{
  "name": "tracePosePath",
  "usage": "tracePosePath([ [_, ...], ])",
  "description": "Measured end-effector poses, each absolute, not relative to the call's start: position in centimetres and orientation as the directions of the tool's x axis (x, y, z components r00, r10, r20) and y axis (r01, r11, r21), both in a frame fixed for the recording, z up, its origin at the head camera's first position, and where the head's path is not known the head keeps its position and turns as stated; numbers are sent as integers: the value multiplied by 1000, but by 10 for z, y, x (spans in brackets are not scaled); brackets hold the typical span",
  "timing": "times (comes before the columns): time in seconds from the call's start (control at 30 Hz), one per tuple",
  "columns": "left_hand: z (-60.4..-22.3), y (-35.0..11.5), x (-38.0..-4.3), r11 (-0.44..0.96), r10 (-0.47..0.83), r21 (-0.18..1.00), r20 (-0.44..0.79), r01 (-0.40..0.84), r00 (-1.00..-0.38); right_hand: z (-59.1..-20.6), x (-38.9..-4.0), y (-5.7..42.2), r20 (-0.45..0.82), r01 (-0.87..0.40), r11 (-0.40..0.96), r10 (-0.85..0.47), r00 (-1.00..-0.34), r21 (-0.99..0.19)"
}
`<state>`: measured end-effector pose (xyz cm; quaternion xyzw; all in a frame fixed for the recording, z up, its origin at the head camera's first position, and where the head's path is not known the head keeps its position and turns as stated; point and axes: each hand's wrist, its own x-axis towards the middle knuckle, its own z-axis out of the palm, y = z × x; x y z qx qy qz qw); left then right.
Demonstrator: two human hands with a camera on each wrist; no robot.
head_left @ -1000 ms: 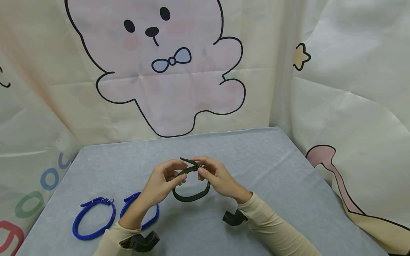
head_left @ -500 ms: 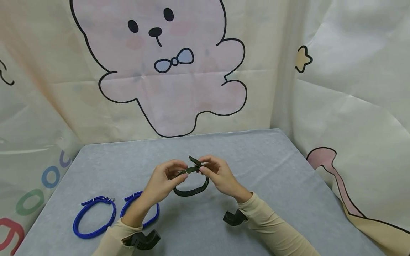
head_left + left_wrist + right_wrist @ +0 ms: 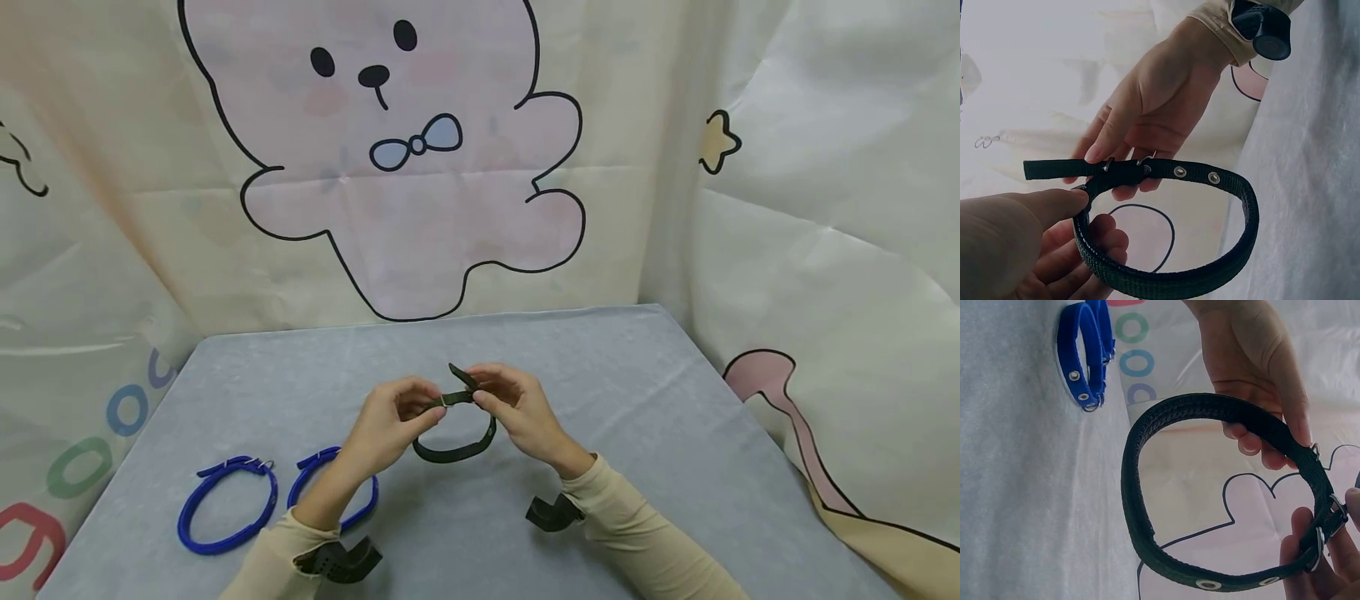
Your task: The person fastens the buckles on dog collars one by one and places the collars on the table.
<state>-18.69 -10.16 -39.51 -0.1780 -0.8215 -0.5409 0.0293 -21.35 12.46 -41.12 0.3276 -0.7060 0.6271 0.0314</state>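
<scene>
A dark green dog collar (image 3: 453,456), fastened into a loop, is held up over the table between both hands. My left hand (image 3: 388,421) pinches its left side between thumb and fingers, near a metal keeper (image 3: 1316,451). On the other side my right hand (image 3: 522,412) pinches the band by the metal buckle (image 3: 1337,505) and D-ring (image 3: 1320,550). The strap's loose end (image 3: 1044,169) sticks out past the keeper. Metal eyelets (image 3: 1180,172) show along the band. Part of the buckle is hidden behind the right fingers in the head view.
Two blue collars, a left one (image 3: 187,521) and a right one (image 3: 360,517), lie looped on the grey-covered table (image 3: 600,375). My left forearm partly covers the right one. Printed cloth walls (image 3: 480,217) stand behind and at both sides.
The collar's loose end has swung more upright and the loop has tilted slightly. Both hands keep their grip, with the strap between them drawn a little straighter. The head view has shifted slightly.
</scene>
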Motion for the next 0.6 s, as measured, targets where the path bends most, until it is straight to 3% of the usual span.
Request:
tracePosePath([
  [0.6, -395, -100, -185, 340, 272, 881, 243, 329, -931, -412, -213, 122, 512, -585, 64, -412, -753, -809],
])
